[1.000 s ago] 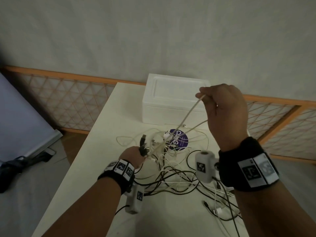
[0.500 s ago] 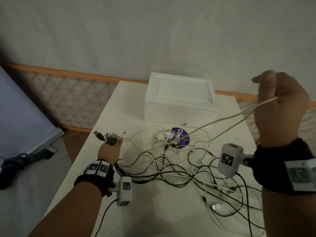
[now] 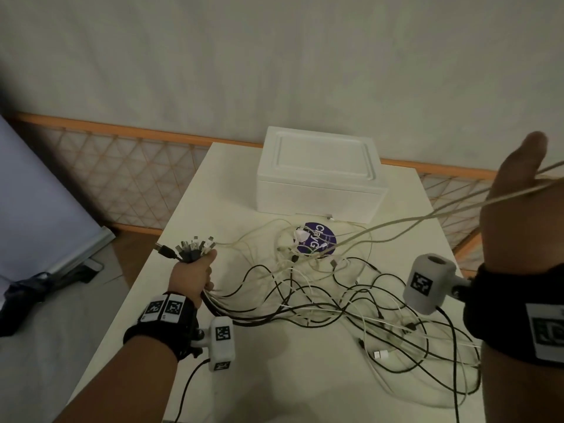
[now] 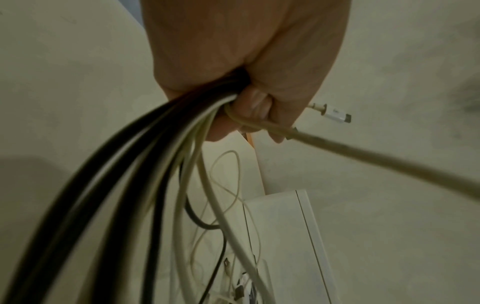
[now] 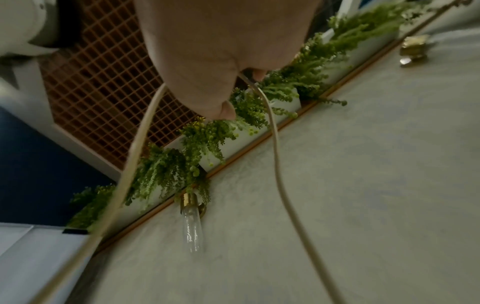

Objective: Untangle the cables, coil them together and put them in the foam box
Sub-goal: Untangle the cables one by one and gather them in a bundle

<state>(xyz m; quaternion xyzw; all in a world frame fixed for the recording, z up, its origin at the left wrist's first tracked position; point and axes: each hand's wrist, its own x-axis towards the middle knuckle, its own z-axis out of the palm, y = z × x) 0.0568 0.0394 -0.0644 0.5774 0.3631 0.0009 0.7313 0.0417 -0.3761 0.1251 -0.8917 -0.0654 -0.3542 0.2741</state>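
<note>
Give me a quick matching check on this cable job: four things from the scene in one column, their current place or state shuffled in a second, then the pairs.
Things:
1. foam box
2. bunch of cable plugs
3. beige cable
4. purple round sticker

States:
A. gripped in the left hand
B. lid on, at the table's far end
C. flat on the table, partly under cables
D. stretched taut up to the raised right hand

Pairs: 1-B, 2-A, 3-D, 4-C

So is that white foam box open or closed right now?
Closed. The foam box has its lid seated flush on top, and the cables lie outside it on the table.
</note>
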